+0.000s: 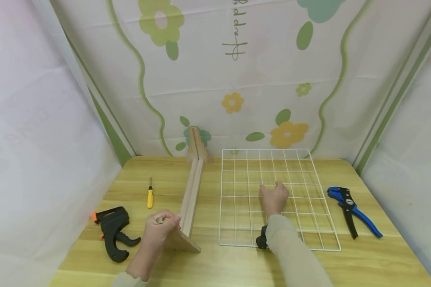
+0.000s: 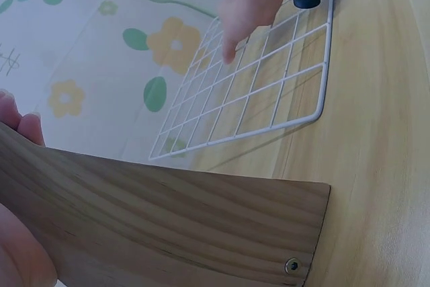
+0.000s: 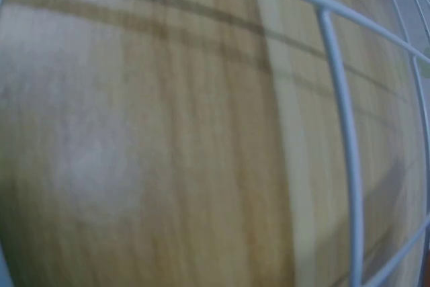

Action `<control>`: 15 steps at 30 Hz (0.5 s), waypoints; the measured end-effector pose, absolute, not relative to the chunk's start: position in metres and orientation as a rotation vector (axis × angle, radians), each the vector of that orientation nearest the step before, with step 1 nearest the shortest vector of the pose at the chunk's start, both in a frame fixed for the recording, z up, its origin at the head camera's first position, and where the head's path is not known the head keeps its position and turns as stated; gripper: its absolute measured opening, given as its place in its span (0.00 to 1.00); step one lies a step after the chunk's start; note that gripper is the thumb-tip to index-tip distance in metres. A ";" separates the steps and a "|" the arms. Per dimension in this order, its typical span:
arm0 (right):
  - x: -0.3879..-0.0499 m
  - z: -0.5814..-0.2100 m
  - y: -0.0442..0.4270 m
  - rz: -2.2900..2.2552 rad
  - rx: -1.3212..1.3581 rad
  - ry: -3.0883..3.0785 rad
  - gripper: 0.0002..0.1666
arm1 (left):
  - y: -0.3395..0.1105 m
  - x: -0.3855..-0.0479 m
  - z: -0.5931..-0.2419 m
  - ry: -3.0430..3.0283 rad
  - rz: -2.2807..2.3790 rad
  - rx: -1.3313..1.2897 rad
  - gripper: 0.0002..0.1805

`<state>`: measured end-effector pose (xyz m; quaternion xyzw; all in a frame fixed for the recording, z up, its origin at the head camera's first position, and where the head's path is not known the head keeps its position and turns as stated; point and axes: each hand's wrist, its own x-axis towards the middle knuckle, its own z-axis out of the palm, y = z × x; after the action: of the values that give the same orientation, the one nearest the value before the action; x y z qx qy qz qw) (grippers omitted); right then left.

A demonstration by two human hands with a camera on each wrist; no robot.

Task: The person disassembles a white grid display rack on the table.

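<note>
A wooden stand [image 1: 192,195] lies lengthwise left of the middle of the table, two long bars joining a triangular end piece at each end. My left hand [image 1: 158,229] grips the top of its near end piece [image 2: 201,220], which bears a bolt head near its lower corner. A white wire grid panel [image 1: 237,203] is right of the stand. Its shadow shows beneath the wires in the right wrist view. My right hand [image 1: 274,199] holds the panel near its middle, fingers curled at the wires; the exact hold is partly hidden.
A yellow screwdriver [image 1: 150,198] and a black trigger clamp [image 1: 113,231] with orange pads lie left of the stand. Blue-and-black wire strippers [image 1: 350,205] lie right of the panel. A flowered curtain [image 1: 201,79] hangs behind the wooden table [image 1: 233,267].
</note>
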<state>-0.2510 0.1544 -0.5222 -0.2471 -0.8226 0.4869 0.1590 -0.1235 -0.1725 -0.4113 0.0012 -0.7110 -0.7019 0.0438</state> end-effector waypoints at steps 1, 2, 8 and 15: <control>-0.252 -0.524 0.154 1.383 -0.701 -2.359 0.40 | -0.173 -0.123 -0.411 -2.173 -2.143 0.001 0.16; -0.252 -0.525 0.154 1.379 -0.696 -2.361 0.40 | -0.173 -0.123 -0.411 -2.174 -2.138 -0.002 0.16; -0.252 -0.532 0.154 1.355 -0.689 -2.385 0.39 | -0.173 -0.122 -0.411 -2.202 -2.110 0.001 0.16; -0.248 -0.538 0.151 1.396 -0.675 -2.427 0.40 | -0.174 -0.123 -0.411 -2.221 -2.096 0.017 0.15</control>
<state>-0.2482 0.1507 -0.5381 -0.2323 -0.8355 0.4806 0.1303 -0.1228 -0.1736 -0.4114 0.0055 -0.7265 -0.6858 0.0438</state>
